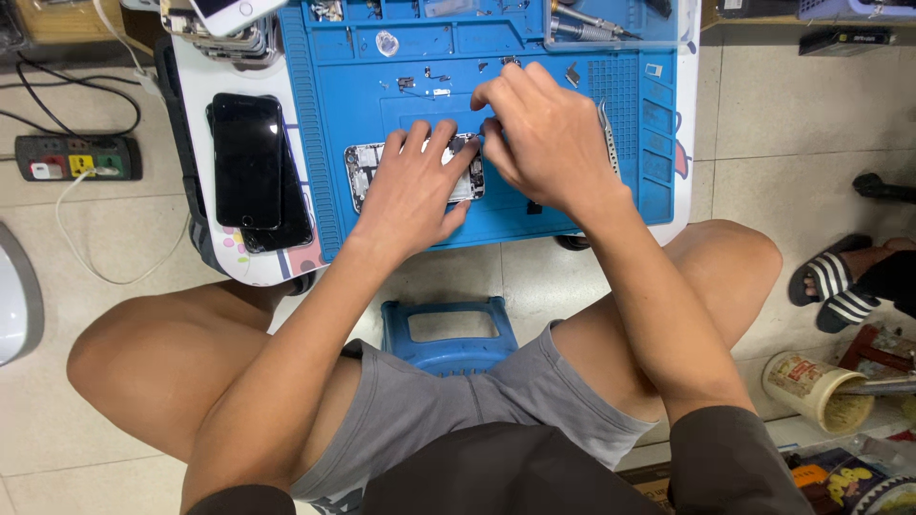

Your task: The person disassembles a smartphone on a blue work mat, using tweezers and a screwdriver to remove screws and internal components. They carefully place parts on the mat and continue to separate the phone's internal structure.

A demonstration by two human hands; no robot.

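Phone chassis (367,172) lies opened on blue mat (382,86); left hand (415,186) presses it flat, right hand (544,133) pinches something unseen at its right end.

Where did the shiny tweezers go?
In the head view, the tweezers lie on the blue mat, toward its right side, just beside the right hand that works on the opened phone.

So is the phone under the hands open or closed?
Open. The phone lies flat on the blue mat with its metal insides showing. The left hand presses on it; the right hand touches its top edge.
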